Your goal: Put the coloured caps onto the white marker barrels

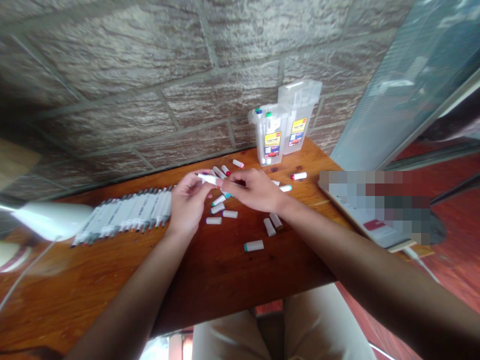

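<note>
My left hand (187,202) pinches a white marker (207,178) by its barrel, holding it level above the wooden table (225,270). My right hand (255,190) is closed at the marker's right end, its fingertips together over something small I cannot make out. Several loose white marker caps (254,245) with coloured ends lie scattered under and around both hands. A tight row of white markers (127,212) lies on the table just left of my left hand.
A clear plastic marker case (270,135) with a few markers stands open at the back by the stone wall, its lid (300,115) behind it. A white lamp head (48,220) is at the left. A booklet (375,220) lies at the right edge.
</note>
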Demonstrator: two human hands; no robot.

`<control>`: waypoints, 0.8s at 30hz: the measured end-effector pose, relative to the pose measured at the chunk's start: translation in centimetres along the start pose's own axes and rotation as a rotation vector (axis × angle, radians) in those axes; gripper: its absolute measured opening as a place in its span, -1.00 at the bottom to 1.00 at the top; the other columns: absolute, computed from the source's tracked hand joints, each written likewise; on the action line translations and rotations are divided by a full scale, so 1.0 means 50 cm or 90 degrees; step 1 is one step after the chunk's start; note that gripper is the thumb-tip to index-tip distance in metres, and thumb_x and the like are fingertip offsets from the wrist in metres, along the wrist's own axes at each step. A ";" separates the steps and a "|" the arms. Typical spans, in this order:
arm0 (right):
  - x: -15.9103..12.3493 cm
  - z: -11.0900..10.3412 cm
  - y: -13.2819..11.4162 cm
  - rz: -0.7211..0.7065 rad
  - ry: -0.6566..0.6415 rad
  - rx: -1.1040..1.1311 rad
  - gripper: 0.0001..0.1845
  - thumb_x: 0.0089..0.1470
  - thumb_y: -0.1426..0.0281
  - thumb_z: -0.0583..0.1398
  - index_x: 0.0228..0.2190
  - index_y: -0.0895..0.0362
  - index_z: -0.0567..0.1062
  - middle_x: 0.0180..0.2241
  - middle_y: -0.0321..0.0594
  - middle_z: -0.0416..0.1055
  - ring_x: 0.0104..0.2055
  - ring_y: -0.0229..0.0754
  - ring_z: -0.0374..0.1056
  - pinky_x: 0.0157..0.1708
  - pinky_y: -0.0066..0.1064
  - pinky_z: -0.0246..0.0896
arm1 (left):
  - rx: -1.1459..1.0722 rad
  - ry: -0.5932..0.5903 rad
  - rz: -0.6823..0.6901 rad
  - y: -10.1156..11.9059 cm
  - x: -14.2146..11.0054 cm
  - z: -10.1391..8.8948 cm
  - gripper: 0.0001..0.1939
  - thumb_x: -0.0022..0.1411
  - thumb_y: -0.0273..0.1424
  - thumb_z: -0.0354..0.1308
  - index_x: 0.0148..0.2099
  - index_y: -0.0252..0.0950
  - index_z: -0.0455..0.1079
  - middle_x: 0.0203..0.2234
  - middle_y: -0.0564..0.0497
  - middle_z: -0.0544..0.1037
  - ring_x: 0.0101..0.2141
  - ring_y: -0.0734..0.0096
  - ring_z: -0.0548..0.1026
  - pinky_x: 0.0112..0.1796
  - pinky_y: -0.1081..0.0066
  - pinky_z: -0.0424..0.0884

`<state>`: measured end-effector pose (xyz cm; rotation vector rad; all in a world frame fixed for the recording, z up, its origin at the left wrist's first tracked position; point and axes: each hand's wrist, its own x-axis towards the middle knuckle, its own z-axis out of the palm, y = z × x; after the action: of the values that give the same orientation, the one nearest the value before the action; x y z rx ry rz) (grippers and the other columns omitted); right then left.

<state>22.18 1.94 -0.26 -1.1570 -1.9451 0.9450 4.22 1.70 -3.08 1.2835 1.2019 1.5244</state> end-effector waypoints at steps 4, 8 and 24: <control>-0.001 0.001 0.000 -0.022 -0.002 -0.015 -0.36 0.18 -0.13 0.15 -0.55 0.19 0.47 -0.58 -0.36 0.21 -0.48 -0.35 0.08 -0.43 -0.44 -0.09 | 0.020 -0.014 0.027 -0.002 -0.004 0.003 -0.65 -0.01 -0.30 0.44 -0.16 -0.29 0.55 -0.28 0.00 0.64 -0.35 0.43 0.55 -0.41 0.52 0.43; -0.002 0.003 0.005 -0.053 -0.002 -0.026 -0.41 0.22 -0.07 0.16 -0.51 0.20 0.52 -0.57 -0.36 0.26 -0.47 -0.36 0.12 -0.40 -0.46 -0.06 | 0.027 -0.045 0.052 -0.001 -0.010 0.009 -0.68 0.01 -0.30 0.44 -0.18 -0.30 0.55 -0.23 -0.04 0.66 -0.40 0.47 0.53 -0.41 0.51 0.43; -0.002 0.000 0.000 -0.018 -0.014 0.004 -0.41 0.19 -0.08 0.17 -0.51 0.20 0.53 -0.57 -0.35 0.26 -0.47 -0.35 0.12 -0.43 -0.44 -0.08 | 0.025 -0.025 0.023 -0.001 -0.006 0.004 -0.64 0.00 -0.28 0.44 -0.15 -0.28 0.55 -0.25 -0.02 0.64 -0.33 0.40 0.56 -0.40 0.51 0.43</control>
<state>22.22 1.87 -0.28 -1.1162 -1.9698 0.9525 4.46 1.45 -3.20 1.3612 1.1941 1.5011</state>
